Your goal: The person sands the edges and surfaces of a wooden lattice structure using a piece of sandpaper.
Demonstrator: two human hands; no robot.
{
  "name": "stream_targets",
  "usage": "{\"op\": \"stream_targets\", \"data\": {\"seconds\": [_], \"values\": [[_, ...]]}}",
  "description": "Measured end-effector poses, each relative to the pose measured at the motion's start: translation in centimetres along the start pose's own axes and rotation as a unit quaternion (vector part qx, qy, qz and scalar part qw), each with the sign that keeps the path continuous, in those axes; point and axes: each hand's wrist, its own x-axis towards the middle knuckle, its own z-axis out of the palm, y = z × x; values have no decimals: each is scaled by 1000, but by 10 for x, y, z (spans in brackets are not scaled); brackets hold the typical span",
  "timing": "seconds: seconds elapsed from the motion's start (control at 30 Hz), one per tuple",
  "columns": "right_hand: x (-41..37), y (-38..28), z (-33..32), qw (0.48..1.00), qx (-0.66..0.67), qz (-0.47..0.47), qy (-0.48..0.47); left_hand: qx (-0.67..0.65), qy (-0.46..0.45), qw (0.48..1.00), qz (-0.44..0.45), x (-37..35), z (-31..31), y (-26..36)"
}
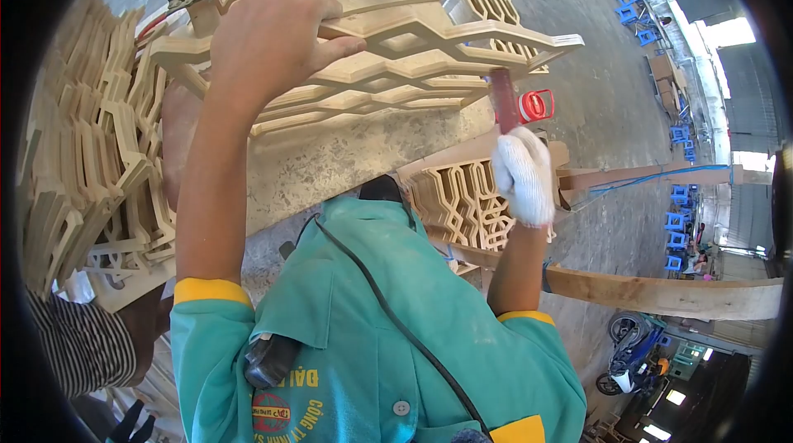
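Bare-skinned, my left hand (277, 42) grips the upper edge of a pale wooden lattice frame (405, 42), its fingers wrapped over a zigzag slat. The frame lies tilted over a worn, dusty work surface (330, 162). My right hand (524, 177), in a white knitted glove, is closed around a reddish-brown block or tool (503, 100), which is blurred. The block's upper end is close to the frame's right part; whether they touch I cannot tell. A red round object (535, 105) sits just right of the block.
Stacked zigzag wooden pieces (107, 145) stand at the left, near a person's striped sleeve (91, 344). More lattice parts (462, 203) lie below the work surface. A curved wooden beam (661, 292) extends right. Blue stools (677, 220) and a motorbike (632, 356) are farther off.
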Motion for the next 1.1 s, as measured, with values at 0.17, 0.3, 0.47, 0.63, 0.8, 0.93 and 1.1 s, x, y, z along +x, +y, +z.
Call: {"op": "stream_targets", "data": {"seconds": [0.17, 0.3, 0.47, 0.63, 0.8, 0.93, 1.1], "values": [[-16, -38, -19, 905, -393, -149, 57, -22, -22, 999, 14, 10, -1, -9], [-22, -46, -19, 909, -378, -153, 90, -16, 6, 1000, 22, 17, -3, -21], [-20, -37, -1, 934, -331, -124, 55, -56, -62, 996, -14, 17, -10, -27], [-11, -24, 8, 926, -304, -208, 81, -2, -77, 997, -29, 5, -19, -16], [7, -30, -3, 821, -518, -203, 126, 19, -70, 997, -22, -4, -19, -14], [19, -36, -1, 764, -624, -143, 86, 11, -46, 999, -6, -3, -16, -13], [20, -43, 1, 776, -616, -123, 52, 32, -24, 999, -8, -5, -15, -12]]}}
